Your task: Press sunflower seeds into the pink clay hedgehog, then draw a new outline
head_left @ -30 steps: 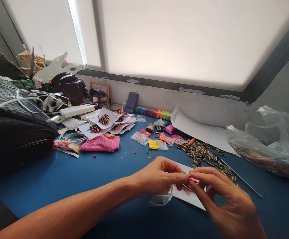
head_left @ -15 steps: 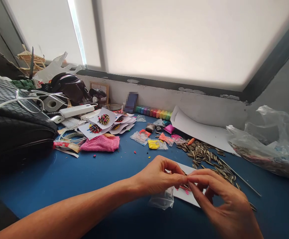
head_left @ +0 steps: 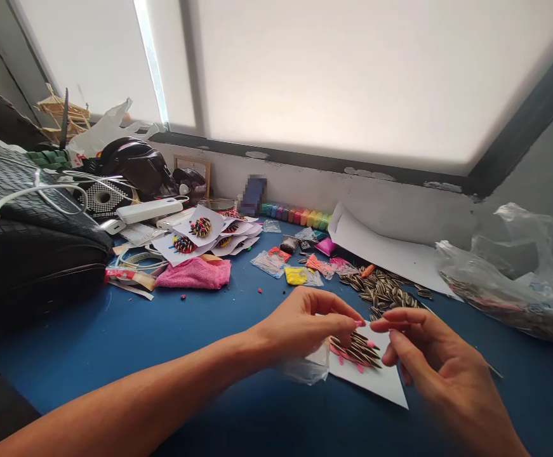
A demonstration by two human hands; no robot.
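Observation:
Between the thumb and fingertips of my left hand (head_left: 317, 324) is a small lump of pink clay (head_left: 359, 324). My right hand (head_left: 435, 362) hovers just right of it, thumb and fingers apart, holding nothing I can make out. Under both hands lies a white paper card (head_left: 381, 387). On it is a hedgehog-like figure of striped sunflower seeds (head_left: 359, 349) stuck in pink clay, with small pink pieces at its edge. My left hand partly hides the figure. A clear plastic bag (head_left: 307, 371) lies below my left wrist, against the card's left side.
Loose sunflower seeds (head_left: 385, 289) spread behind my right hand, near a thin rod (head_left: 495, 370). Clay packets, including a yellow one (head_left: 296, 275), lie mid-table. A pink cloth (head_left: 194, 273), finished seed cards (head_left: 204, 227) and a black bag (head_left: 33, 254) are left; a plastic bag (head_left: 514, 298) is right.
My hands have drawn apart; the right moved to the right and its fingers opened. More of the seed figure and card shows, and pink clay is visible at my left fingertips.

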